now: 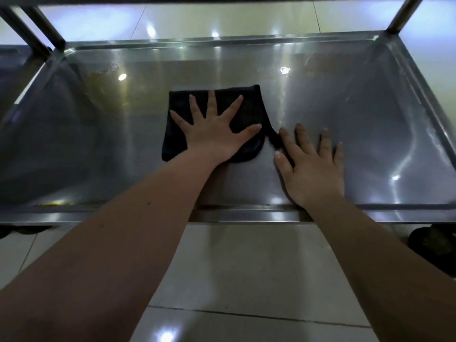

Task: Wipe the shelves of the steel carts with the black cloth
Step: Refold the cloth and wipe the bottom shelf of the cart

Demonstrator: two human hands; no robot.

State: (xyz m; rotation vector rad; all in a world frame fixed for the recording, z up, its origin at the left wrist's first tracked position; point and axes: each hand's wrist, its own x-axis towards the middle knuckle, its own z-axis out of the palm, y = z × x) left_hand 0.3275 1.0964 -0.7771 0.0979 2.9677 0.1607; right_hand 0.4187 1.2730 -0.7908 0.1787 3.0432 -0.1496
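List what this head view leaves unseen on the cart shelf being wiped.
Head view only:
The middle of the black cloth is covered by the left hand.
The steel of the shelf under the cloth and under the right hand is hidden, so its cleanliness there is unknown.
Whatever is above the post is cut off by the top edge.
The dark object at lower right is cut by the right edge and too dim to identify.

Two bare forearms end in bare left hand and right hand, nails short.
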